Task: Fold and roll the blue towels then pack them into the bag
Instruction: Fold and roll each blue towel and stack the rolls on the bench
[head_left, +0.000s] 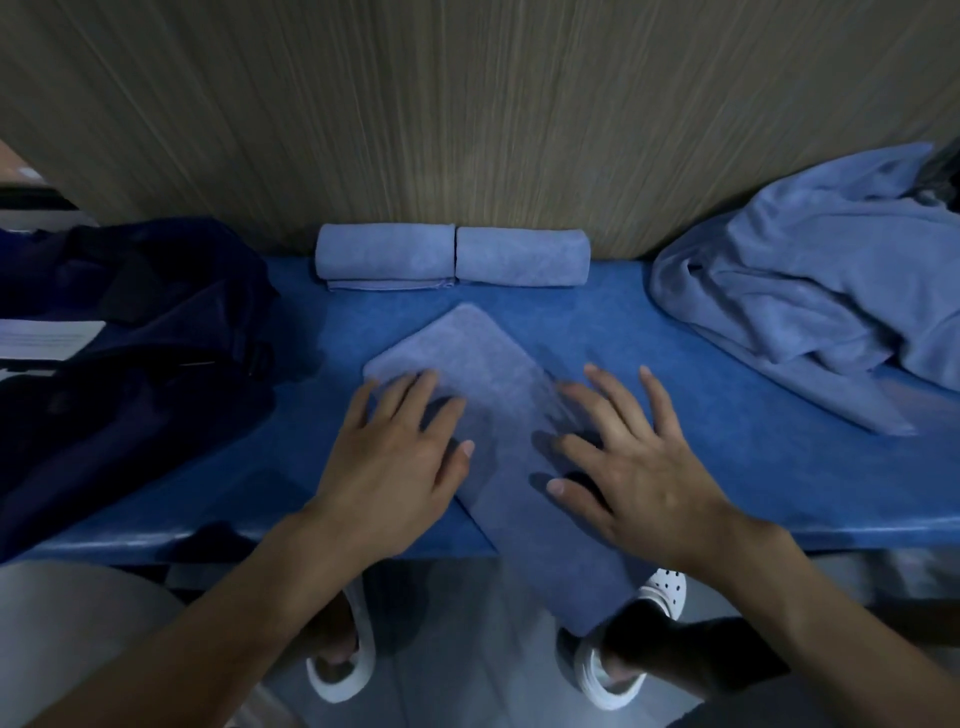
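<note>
The left hand (395, 457) lies palm down, fingers straight and spread, pointing toward 1 o'clock. The right hand (634, 467) mirrors it, fingers fanned toward 11 o'clock. Bare forearms enter from 7 and 5 o'clock, thumbs turned inward and apart.

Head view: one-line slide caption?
Left hand and right hand rest on a folded towel; two rolled towels behind, unfolded pile right, dark bag left.

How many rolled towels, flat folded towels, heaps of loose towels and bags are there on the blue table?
Rolled towels: 2
Folded towel: 1
Loose towel heap: 1
Bag: 1
Total: 5
</note>
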